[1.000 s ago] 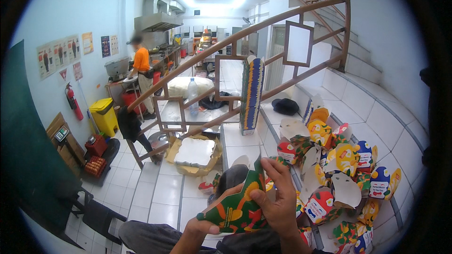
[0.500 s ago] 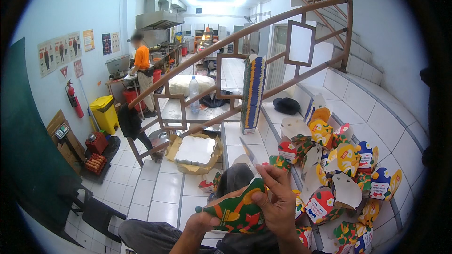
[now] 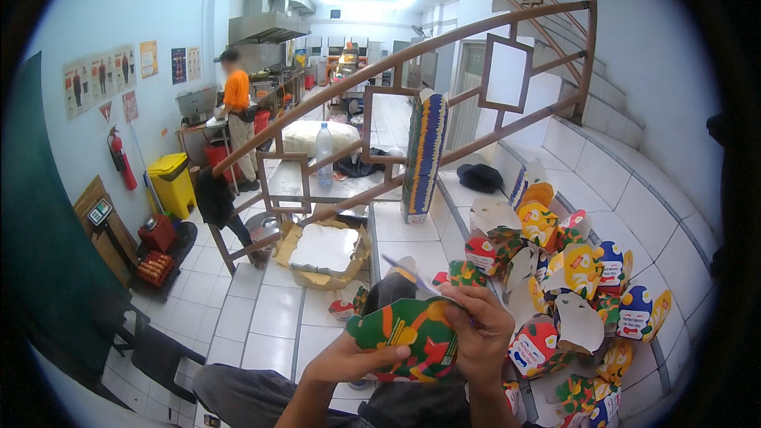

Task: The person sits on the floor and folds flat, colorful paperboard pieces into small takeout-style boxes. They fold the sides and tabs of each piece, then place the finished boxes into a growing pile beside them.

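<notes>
Over my lap I hold a green paper food box (image 3: 404,331) with red, orange and yellow shapes. My left hand (image 3: 361,358) grips its left side, thumb lying across the printed front. At its right end my right hand (image 3: 479,321) has its fingers closed on the edge. A pale flap with a blue tip (image 3: 408,271) sticks up above the box; whether it belongs to this box I cannot tell. To my right a heap of folded boxes, among them a yellow box (image 3: 579,268) and a red box (image 3: 536,345), covers the steps.
A carton of stacked white card (image 3: 323,249) sits ahead on the tiles. A tall stack of flat boxes (image 3: 426,158) stands by the brown railing (image 3: 333,103). There is a black cap (image 3: 480,177) on a step, a bottle (image 3: 324,154) beyond, and a person in orange (image 3: 237,95) farther back.
The green box has been turned so its printed front shows more broadly. My left thumb now lies on that front, and my right hand has shifted slightly right.
</notes>
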`<state>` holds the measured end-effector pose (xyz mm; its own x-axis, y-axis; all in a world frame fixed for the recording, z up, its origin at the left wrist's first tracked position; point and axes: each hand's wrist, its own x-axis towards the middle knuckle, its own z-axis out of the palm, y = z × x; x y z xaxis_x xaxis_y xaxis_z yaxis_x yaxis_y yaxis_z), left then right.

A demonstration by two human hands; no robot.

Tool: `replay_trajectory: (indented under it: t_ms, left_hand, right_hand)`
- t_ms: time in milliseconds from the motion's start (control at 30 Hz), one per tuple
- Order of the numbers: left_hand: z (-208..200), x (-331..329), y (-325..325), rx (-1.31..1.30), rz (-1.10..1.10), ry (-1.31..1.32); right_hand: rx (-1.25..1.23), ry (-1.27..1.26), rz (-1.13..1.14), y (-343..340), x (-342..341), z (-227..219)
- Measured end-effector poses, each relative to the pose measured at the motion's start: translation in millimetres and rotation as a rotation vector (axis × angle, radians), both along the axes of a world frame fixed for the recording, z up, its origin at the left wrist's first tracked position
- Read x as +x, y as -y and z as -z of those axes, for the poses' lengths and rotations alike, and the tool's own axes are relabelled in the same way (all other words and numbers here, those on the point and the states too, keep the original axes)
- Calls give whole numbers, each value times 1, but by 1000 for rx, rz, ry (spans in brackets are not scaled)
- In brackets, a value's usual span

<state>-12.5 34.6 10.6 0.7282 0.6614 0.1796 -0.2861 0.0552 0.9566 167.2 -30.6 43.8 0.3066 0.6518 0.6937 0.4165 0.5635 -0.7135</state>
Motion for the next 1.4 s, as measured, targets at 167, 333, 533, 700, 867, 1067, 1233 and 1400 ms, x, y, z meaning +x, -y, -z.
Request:
replay_trajectory:
  t_ms: [167,333,533,700,867,1067,1233,1400]
  left_hand:
    - [-5,2,1,23,-73,-74]
    - [-4,4,0,96,-81,-95]
    - [-3,4,-1,122,-103,-78]
    - [-4,2,-2,112,-77,-206]
    - [-4,0,-3,166,-20,-188]
    - [-5,0,-3,184,50,-116]
    - [-6,-2,-2,165,87,-115]
    - [-7,-2,-1,249,129,-81]
  right_hand:
    - [29,291,92,0,7,-5]
    - [-29,374,39,0,12,-2]
    - [-13,510,66,0,15,-3]
    - [-52,608,-101,5,26,-22]
    - [-277,668,-275,5,32,-44]
    - [-318,738,-411,2,32,-55]
    - [-330,707,-398,2,36,-59]
    - [-320,718,-495,1,42,-61]
